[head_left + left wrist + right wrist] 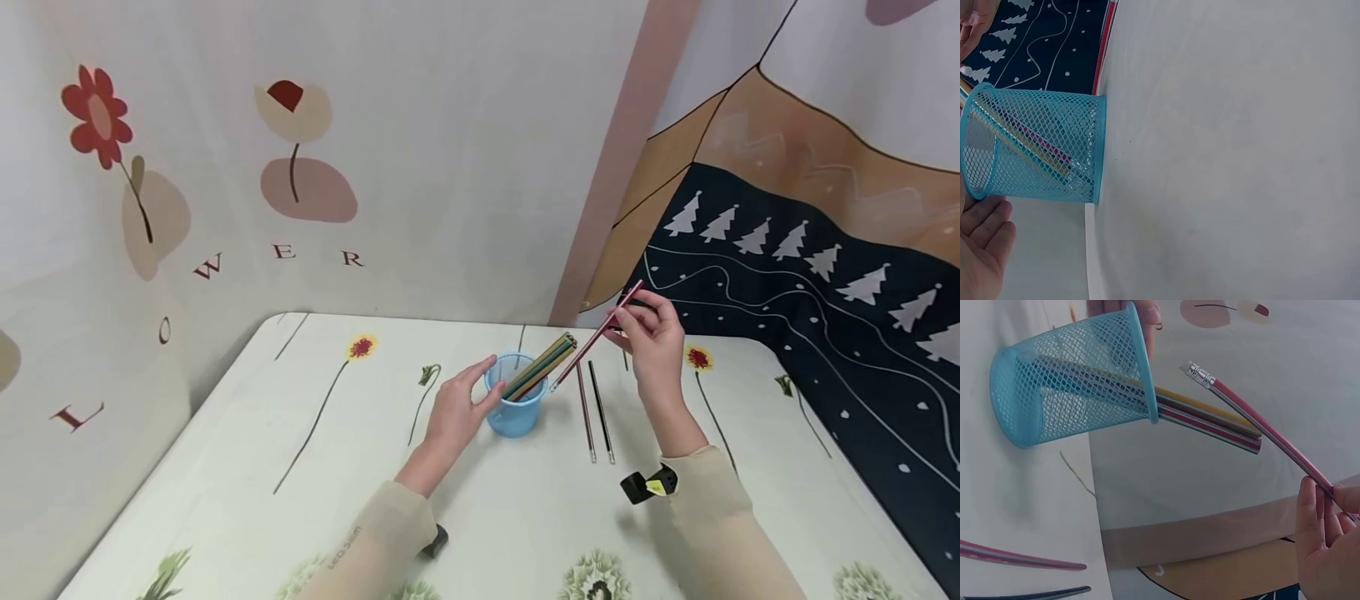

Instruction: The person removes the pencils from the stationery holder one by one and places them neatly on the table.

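Note:
A light-blue mesh pencil cup (513,421) stands upright on the table. Several pencils (538,368) lean together in it, their upper ends past the right of the rim. My left hand (453,412) holds the cup at its left side near the rim, thumb in front and fingers behind. To the right of the cup, my right hand (656,350) pinches a red striped pencil (1260,428) near its upper end. That pencil slants in the air, its white eraser end down beside the cup's rim.
A red pencil (587,421) and a black pencil (601,417) lie side by side on the flower-printed tablecloth (247,417), right of the cup. A pale printed curtain (450,167) hangs behind the table, with a dark tree-patterned cloth (750,283) at the right.

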Demonstrator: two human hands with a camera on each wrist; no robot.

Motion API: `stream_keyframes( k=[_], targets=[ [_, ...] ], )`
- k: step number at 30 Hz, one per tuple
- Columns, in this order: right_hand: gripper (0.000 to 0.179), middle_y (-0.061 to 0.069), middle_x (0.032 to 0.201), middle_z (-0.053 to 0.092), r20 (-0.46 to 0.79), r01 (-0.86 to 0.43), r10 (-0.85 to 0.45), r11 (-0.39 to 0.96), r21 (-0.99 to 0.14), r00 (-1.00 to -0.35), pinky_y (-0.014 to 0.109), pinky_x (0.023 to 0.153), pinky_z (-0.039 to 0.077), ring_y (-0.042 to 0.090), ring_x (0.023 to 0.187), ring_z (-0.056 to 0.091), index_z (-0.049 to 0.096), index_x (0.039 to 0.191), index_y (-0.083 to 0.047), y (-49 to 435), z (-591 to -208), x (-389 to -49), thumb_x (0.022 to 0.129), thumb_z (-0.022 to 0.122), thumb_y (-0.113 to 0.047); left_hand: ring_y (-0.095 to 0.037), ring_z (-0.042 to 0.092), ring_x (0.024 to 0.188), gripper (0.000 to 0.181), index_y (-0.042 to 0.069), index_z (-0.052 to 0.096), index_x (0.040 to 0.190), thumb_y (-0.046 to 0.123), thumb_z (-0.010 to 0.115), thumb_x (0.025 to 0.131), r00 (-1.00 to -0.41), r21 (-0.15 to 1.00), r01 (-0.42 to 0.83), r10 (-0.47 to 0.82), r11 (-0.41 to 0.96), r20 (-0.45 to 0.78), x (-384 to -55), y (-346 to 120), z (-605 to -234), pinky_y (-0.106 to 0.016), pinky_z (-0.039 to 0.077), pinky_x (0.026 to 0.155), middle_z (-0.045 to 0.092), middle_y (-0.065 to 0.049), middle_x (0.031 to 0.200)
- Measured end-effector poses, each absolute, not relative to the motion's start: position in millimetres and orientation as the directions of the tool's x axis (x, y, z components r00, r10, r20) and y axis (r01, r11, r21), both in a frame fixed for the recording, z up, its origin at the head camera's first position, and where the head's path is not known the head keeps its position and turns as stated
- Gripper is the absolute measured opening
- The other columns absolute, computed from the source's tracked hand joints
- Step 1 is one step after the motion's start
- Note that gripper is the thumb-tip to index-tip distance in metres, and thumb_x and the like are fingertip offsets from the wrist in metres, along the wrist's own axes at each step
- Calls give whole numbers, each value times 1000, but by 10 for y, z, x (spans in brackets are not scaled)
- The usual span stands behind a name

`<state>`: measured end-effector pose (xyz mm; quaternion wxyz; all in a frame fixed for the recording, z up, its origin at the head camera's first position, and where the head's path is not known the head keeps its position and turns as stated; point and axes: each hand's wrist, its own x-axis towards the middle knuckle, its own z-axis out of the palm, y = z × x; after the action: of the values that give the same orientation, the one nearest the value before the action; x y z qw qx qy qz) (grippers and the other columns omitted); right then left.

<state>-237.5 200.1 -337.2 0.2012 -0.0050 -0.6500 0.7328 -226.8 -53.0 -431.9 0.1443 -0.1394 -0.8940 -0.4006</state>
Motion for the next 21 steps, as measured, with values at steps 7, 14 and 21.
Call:
stream_keyframes(
  k=[7,14,21],
  targets=[
    [33,-6,93,74,238,-285,311,-117,-951,-920,20,74,61,6,87,73,56,126,-12,2128,-3390,-2378,95,63,-4,-30,58,130,49,14,57,141,35,64,97,-926,682,349,123,642,358,-2254,-514,-4337,-44,50,107,61,-10,141],
    [35,-7,90,73,207,-256,333,-112,-960,-920,19,72,61,6,85,73,56,128,-9,2282,-3449,-2397,95,63,-2,-30,58,131,49,15,57,141,36,63,98,-931,689,338,122,642,344,-2255,-502,-4350,-44,49,108,60,-10,142],
    [38,-10,87,73,192,-229,332,-76,-970,-924,17,71,60,1,81,72,55,133,-3,2443,-3529,-2422,96,61,-1,-30,58,131,49,15,57,141,35,64,97,-932,691,335,117,641,343,-2261,-496,-4329,-44,49,109,60,-10,142]
  ],
)
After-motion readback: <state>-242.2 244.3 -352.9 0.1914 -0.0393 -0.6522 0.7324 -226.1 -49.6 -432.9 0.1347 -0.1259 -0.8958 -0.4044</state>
